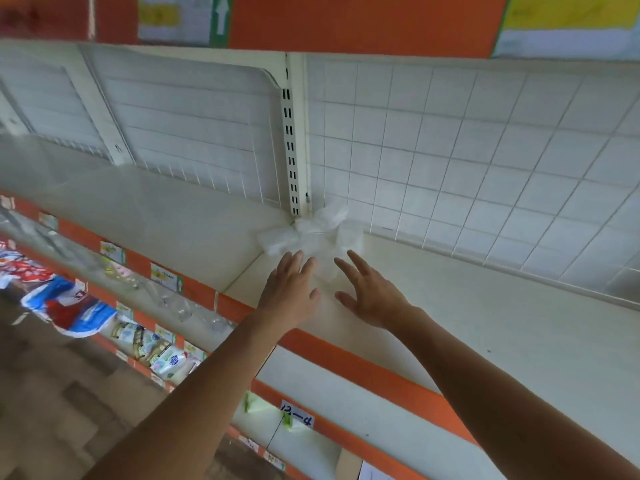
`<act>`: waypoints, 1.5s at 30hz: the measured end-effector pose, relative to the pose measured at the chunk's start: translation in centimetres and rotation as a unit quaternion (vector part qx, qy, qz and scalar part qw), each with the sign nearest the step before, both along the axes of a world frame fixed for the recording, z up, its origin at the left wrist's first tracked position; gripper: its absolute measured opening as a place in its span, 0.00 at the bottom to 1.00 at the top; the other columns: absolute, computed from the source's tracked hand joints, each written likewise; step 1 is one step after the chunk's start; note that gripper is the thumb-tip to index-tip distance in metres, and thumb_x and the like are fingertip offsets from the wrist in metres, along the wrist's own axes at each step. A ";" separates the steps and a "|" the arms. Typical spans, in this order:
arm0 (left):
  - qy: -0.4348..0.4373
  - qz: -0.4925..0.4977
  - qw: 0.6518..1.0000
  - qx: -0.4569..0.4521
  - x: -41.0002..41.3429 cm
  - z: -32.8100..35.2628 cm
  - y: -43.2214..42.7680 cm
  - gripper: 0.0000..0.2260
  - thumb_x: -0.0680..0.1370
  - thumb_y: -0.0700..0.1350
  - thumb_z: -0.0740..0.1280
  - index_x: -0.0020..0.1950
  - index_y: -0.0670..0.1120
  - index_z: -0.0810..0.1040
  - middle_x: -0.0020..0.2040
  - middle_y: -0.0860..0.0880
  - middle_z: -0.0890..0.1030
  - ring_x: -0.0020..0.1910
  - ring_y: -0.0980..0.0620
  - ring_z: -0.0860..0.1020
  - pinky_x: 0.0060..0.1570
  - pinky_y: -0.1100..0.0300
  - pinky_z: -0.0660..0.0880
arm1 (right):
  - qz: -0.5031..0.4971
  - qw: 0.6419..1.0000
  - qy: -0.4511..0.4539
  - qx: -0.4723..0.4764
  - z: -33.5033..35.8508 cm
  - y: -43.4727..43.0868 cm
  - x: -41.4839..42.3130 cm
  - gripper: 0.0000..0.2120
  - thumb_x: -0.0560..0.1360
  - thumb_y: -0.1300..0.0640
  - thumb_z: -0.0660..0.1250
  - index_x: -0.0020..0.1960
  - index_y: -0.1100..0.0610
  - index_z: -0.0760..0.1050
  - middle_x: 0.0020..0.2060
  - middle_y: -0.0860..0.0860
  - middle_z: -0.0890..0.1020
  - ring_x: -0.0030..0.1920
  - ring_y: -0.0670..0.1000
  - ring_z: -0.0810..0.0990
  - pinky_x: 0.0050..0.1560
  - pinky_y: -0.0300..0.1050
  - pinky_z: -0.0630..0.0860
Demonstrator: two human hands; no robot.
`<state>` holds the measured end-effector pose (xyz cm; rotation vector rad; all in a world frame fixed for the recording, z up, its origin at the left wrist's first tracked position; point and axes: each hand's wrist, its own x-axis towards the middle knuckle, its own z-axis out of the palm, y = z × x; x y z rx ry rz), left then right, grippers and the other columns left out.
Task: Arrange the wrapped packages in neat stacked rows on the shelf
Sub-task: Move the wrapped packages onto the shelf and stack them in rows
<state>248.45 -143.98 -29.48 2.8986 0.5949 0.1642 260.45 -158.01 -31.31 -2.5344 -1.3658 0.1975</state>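
Wrapped packages point(311, 233), a small cluster in clear film too blurred to count, sit at the back of the shelf point(485, 323), against the foot of a slotted upright post point(290, 140). Both of the person's bare arms reach toward them. The left hand point(289, 289) is spread wide and holds nothing, palm down, and its fingertips reach the near left edge of the film. Whether they touch it cannot be told. The right hand point(372, 294) is likewise wide and holds nothing, fingers splayed and pointing up and left toward the cluster, just beside the film's lower right edge. A tongue of clear wrap hangs down between the two hands.

The shelf is cream-coloured with an orange front strip point(363, 365), which both forearms cross. Behind it, left of the post, stands a white wire panel point(190, 126), and right of the post a white grid back panel point(467, 150). Price tags point(162, 276) are fixed along the front strip at the left. A lower shelf edge carries a handwritten label point(297, 415) reading "13-4". Further down on the left lie large red, white and blue packs point(69, 306) and smaller pale packs point(162, 358), above a brown floor point(52, 393).
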 end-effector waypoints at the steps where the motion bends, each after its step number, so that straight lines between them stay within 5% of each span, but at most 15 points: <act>1: -0.010 0.004 1.000 0.006 0.3 -0.2 0.5 0.26 0.80 0.48 0.58 0.77 0.45 0.57 0.77 0.43 0.56 0.77 0.44 0.51 0.72 0.48 0.60 | 0.000 1.000 -0.014 -0.007 -0.3 0.6 0.3 0.32 0.80 0.42 0.56 0.79 0.46 0.47 0.79 0.49 0.45 0.74 0.55 0.61 0.68 0.53 0.67; 7: -0.036 -0.020 0.999 0.027 2.1 -1.2 4.2 0.26 0.81 0.46 0.57 0.78 0.44 0.54 0.79 0.43 0.52 0.78 0.45 0.47 0.75 0.50 0.53 | -0.071 0.993 -0.086 -0.030 -2.0 2.6 0.5 0.28 0.79 0.39 0.48 0.78 0.41 0.48 0.78 0.45 0.50 0.72 0.54 0.62 0.66 0.53 0.63; 11: -0.021 -0.070 0.997 0.017 3.1 -2.5 6.0 0.26 0.81 0.46 0.56 0.78 0.43 0.55 0.78 0.44 0.55 0.78 0.46 0.48 0.74 0.50 0.53 | -0.107 0.990 -0.095 -0.008 -2.3 2.7 -0.1 0.35 0.71 0.36 0.39 0.76 0.41 0.55 0.74 0.46 0.61 0.68 0.54 0.68 0.64 0.52 0.65; 15: -0.038 -0.091 0.995 -0.019 2.8 -3.7 6.4 0.25 0.81 0.45 0.57 0.77 0.42 0.59 0.78 0.43 0.58 0.78 0.44 0.51 0.75 0.50 0.54 | -0.151 0.985 -0.084 0.017 -2.3 2.8 -0.5 0.29 0.73 0.38 0.50 0.73 0.42 0.65 0.67 0.49 0.68 0.62 0.54 0.72 0.61 0.52 0.69; 18: -0.081 -0.118 0.989 -0.024 2.5 -4.0 6.8 0.19 0.77 0.43 0.64 0.67 0.39 0.71 0.68 0.39 0.70 0.71 0.38 0.63 0.68 0.45 0.66 | -0.187 0.979 -0.078 0.035 -2.3 2.7 -1.0 0.24 0.74 0.41 0.59 0.69 0.44 0.70 0.63 0.51 0.71 0.61 0.56 0.72 0.59 0.52 0.69; 22: -0.142 -0.147 0.978 -0.045 2.1 -4.2 6.7 0.11 0.73 0.44 0.71 0.49 0.38 0.75 0.50 0.40 0.74 0.55 0.38 0.73 0.49 0.46 0.76 | -0.234 0.969 -0.069 0.046 -1.9 1.4 -2.9 0.30 0.70 0.34 0.52 0.65 0.46 0.75 0.61 0.52 0.72 0.64 0.56 0.69 0.61 0.52 0.68; 28: -0.171 -0.152 0.961 -0.153 2.0 -4.1 6.8 0.14 0.70 0.46 0.76 0.47 0.43 0.74 0.49 0.47 0.70 0.49 0.45 0.74 0.42 0.55 0.71 | -0.253 0.965 -0.024 0.064 -1.2 -1.8 -4.6 0.22 0.73 0.44 0.70 0.60 0.55 0.73 0.74 0.51 0.64 0.74 0.53 0.61 0.70 0.50 0.62; 34: -0.140 -0.157 0.950 -0.232 2.3 -3.8 5.4 0.15 0.69 0.45 0.76 0.49 0.43 0.75 0.52 0.47 0.72 0.50 0.47 0.74 0.45 0.61 0.66 | -0.258 0.965 -0.034 0.021 0.6 -3.9 -4.6 0.20 0.73 0.45 0.71 0.60 0.53 0.71 0.61 0.50 0.75 0.59 0.54 0.74 0.55 0.44 0.68; 45: -0.163 -0.257 0.926 -0.225 3.4 -1.2 -4.4 0.14 0.68 0.41 0.76 0.49 0.43 0.76 0.49 0.51 0.70 0.51 0.45 0.75 0.47 0.59 0.68 | -0.358 0.925 -0.076 0.106 2.9 -15.6 -7.2 0.24 0.70 0.45 0.74 0.61 0.52 0.74 0.59 0.50 0.76 0.58 0.54 0.73 0.55 0.51 0.73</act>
